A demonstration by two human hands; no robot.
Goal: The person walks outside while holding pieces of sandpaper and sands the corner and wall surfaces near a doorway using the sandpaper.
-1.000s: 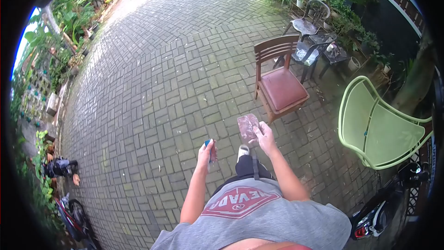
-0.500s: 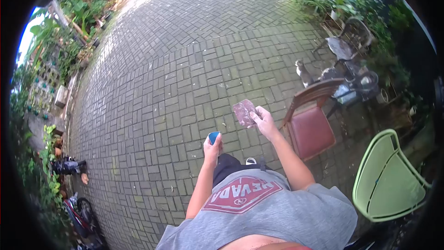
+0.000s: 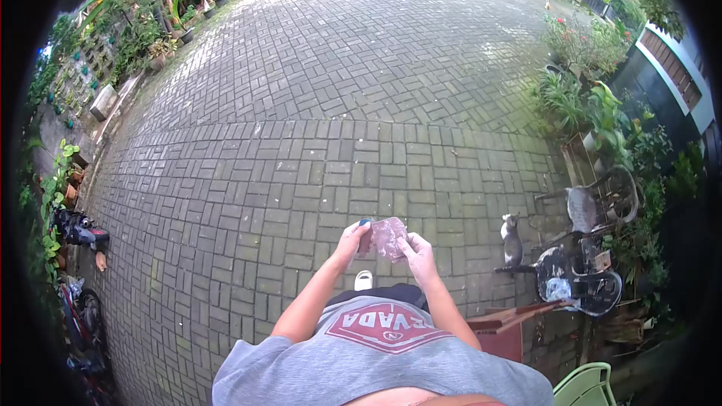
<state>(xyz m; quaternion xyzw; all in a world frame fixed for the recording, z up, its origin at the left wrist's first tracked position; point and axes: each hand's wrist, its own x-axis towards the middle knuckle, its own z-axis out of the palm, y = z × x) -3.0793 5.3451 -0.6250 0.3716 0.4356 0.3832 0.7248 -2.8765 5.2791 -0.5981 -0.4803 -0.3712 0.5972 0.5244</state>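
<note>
Whitish powder marks a flat reddish-brown piece (image 3: 388, 237), pinched at its right edge by my right hand (image 3: 417, 256). My left hand (image 3: 350, 243) is closed around a small blue item (image 3: 365, 222) with a reddish-brown side, mostly hidden by the fingers. Both hands are close together in front of my grey shirt, with the flat piece between them. Whether the two held things touch, I cannot tell.
A grey and white cat (image 3: 512, 242) sits on the paving (image 3: 301, 180) at the right. Near it are dark chairs (image 3: 583, 207), a wooden chair with a red seat (image 3: 502, 344) and a green chair (image 3: 585, 387). Motorbikes (image 3: 79, 229) and plants line the left.
My hands have come together, bringing the flat piece beside the blue item. The view has turned and lifted, so the wooden and green chairs now sit lower in the picture and the cat shows fully.
</note>
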